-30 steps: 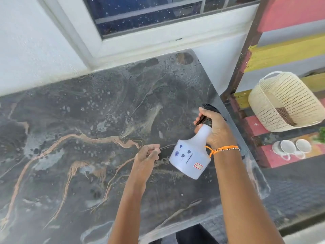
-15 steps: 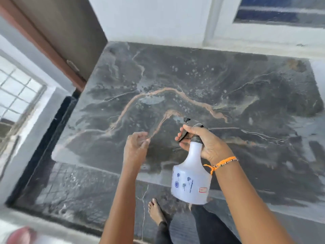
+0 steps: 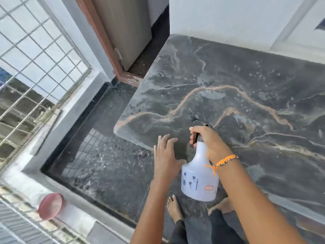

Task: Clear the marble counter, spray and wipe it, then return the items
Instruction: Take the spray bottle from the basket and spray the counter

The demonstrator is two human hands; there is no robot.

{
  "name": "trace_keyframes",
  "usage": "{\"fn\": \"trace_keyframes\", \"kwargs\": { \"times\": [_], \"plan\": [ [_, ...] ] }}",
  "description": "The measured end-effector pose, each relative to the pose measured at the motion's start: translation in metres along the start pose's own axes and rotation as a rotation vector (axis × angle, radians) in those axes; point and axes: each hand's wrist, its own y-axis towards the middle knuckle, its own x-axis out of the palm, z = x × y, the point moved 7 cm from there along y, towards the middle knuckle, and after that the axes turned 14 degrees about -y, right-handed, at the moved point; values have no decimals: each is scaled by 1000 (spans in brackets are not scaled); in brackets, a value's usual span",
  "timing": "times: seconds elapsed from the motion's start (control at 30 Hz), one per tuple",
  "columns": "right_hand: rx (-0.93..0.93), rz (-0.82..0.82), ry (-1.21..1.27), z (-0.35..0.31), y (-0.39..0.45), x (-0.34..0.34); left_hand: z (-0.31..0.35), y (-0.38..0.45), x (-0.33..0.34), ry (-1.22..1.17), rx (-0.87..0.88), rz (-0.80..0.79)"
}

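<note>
the right hand grips the spray bottle over the marble counter's front left corner. the left hand is spread flat. she should mist every corner evenly.

bare marble counter; wall behind

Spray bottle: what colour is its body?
Translucent white spray bottle with small blue flower prints and a black trigger; head view.

Orange bracelet on right wrist; dark trousers, seemingly; barefoot.
</note>
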Motion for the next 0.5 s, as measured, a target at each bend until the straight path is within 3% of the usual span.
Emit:
{"fn": "trace_keyframes", "kwargs": {
  "times": [0.13,0.3,0.5],
  "plan": [
    [44,34,181,16,-13,-43,19,3,47,150,149,-184],
    [70,211,352,54,-37,-116,42,-3,95,234,254,-337],
    [42,478,399,83,-50,-168,51,-11,109,290,280,-314]
  ]
}}
